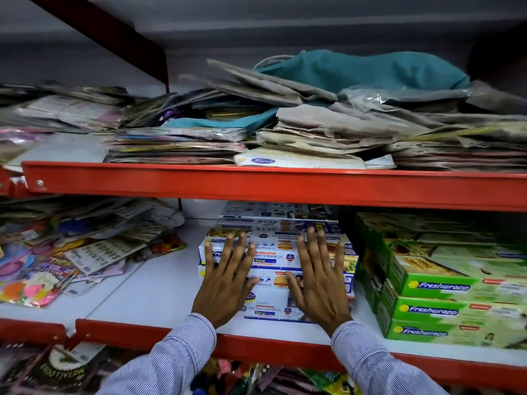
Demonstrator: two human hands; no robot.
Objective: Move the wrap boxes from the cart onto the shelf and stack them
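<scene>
A stack of white and blue foil wrap boxes (pixel 273 259) stands in the middle of the white shelf (pixel 148 295), with more of them behind. My left hand (pixel 226 276) lies flat against the front of the stack, fingers spread. My right hand (pixel 320 276) presses flat on the stack's right part, fingers apart too. Neither hand grips a box. The cart is out of view.
Green Freshwrapp boxes (pixel 439 289) are stacked close on the right. Loose colourful packets (pixel 62 258) pile up on the left. The red upper shelf beam (pixel 273 185) hangs just above, loaded with flat packets and a teal bag (pixel 368 71).
</scene>
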